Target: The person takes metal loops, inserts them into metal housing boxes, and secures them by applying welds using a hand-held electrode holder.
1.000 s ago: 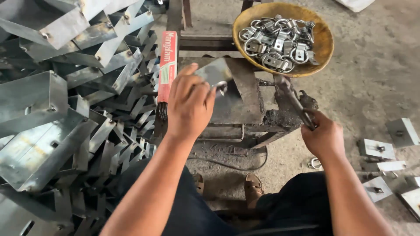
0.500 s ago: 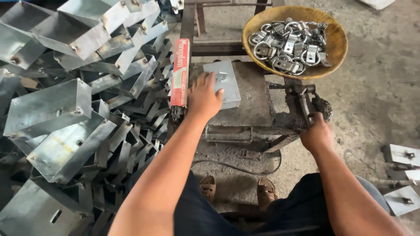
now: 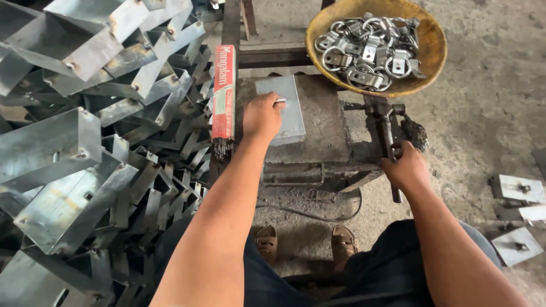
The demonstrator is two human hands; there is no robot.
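Since half a sec ago the left hand [image 3: 263, 115] has slid off the plate's middle toward its left edge, and the flat metal plate [image 3: 282, 108] now lies squarer on the worktop [image 3: 324, 128]; right hand hasn't budged from the lever.

Head view, only one there is: left hand rests on the grey plate w/ fingers curled over its left part, and a small metal bit pokes out by the fingertips, can't tell what it is. So it's pressing on the plate more than gripping it. Right hand [image 3: 405, 167] is clenched round the dark lever handle [image 3: 389, 142] at the worktop's right side. Long red box of welding rods [image 3: 223, 94] lies just left of the left hand, rod tips sticking out the near end. Yellow bowl [image 3: 427, 54] full of metal ring brackets [image 3: 367, 51] sits at the far right. Big pile of folded sheet-metal pieces [image 3: 85, 142] fills the left. A few finished plates [image 3: 517, 190] lie on the floor at right.
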